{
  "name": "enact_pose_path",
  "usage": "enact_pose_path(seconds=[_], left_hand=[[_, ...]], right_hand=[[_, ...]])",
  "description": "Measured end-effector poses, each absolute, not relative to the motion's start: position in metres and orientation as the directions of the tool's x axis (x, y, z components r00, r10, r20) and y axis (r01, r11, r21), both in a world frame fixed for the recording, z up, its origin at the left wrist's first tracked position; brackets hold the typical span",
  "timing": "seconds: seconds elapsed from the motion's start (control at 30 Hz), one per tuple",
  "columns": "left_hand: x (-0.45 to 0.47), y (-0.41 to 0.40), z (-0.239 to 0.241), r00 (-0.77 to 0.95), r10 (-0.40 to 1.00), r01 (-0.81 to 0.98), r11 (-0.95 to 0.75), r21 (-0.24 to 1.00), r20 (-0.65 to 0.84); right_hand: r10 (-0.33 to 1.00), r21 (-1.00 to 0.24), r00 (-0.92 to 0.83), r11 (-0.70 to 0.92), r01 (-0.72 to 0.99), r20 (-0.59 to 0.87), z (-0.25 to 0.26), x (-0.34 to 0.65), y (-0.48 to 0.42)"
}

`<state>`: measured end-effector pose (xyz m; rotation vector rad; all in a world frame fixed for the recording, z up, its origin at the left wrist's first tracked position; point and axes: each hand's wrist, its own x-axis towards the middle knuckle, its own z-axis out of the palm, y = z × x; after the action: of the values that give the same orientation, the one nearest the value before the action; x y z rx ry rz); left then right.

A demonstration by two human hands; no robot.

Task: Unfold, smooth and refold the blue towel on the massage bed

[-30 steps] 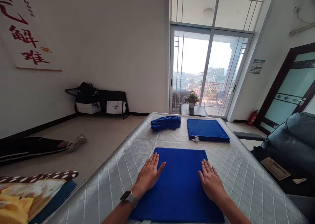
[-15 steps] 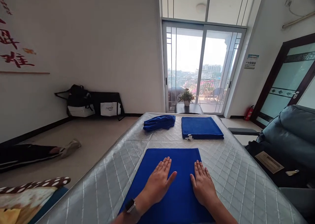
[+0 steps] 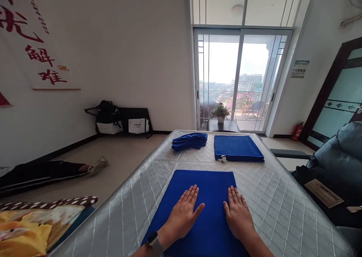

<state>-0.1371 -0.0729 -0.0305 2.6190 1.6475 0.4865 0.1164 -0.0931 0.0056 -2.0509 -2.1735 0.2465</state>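
Observation:
A folded blue towel (image 3: 206, 181) lies flat on the silver quilted mattress (image 3: 277, 208) right in front of me. My left hand (image 3: 182, 213), with a smartwatch on its wrist, rests flat on the towel, fingers stretched out. My right hand (image 3: 239, 213) lies flat beside it on the same towel, fingers together and extended. Neither hand grips anything. Farther back sit a neatly folded blue towel (image 3: 237, 147) with a small tag and, to its left, a crumpled blue towel (image 3: 189, 141).
A person's legs (image 3: 51, 170) stretch across the floor at left. A patterned cushion (image 3: 36, 223) sits at bottom left. Bags (image 3: 121, 119) line the far wall. A grey sofa (image 3: 336, 162) stands at right, and glass balcony doors (image 3: 240, 80) with a potted plant (image 3: 220, 113) lie behind.
Both hands slid inward from the towel's side edges to its middle, staying flat on it. The camera view shifted slightly.

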Motion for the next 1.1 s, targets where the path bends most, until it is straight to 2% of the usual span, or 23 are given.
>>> enact_pose_path(seconds=[0.1,0.2,0.37,0.53,0.7,0.87,0.97,1.1], left_hand=[[-0.194,-0.080,-0.039,0.262,0.933,0.940,-0.305,0.152,0.248],[-0.227,-0.089,-0.042,0.203,0.947,0.956,-0.247,0.157,0.251],[-0.231,-0.095,-0.040,0.177,0.951,0.959,-0.225,0.172,0.255],[-0.232,-0.091,-0.052,0.206,0.922,0.950,-0.269,0.160,0.327],[-0.241,-0.084,-0.067,0.244,0.865,0.939,-0.323,0.114,0.438],[-0.220,-0.094,-0.054,0.221,0.867,0.951,-0.293,0.098,0.446],[-0.171,-0.110,-0.040,0.353,0.837,0.903,-0.422,0.083,0.418],[-0.089,-0.128,-0.024,0.631,0.679,0.722,-0.691,0.036,0.376]], right_hand=[[0.998,-0.215,-0.061,0.059,0.975,-0.003,0.001,0.117,-0.092],[0.998,-0.194,-0.070,0.069,0.979,0.001,-0.003,0.118,-0.090],[0.998,-0.166,-0.070,0.070,0.984,0.011,0.004,0.116,-0.092],[0.997,-0.136,-0.077,0.077,0.988,0.009,0.020,0.113,-0.112],[0.996,-0.212,-0.070,0.059,0.975,-0.046,0.015,0.114,-0.148],[0.997,-0.244,-0.056,0.041,0.969,-0.054,-0.002,0.117,-0.161],[0.998,-0.263,-0.060,0.050,0.963,-0.032,-0.006,0.118,-0.160],[0.996,-0.240,-0.088,0.086,0.967,0.004,-0.011,0.120,-0.161]])
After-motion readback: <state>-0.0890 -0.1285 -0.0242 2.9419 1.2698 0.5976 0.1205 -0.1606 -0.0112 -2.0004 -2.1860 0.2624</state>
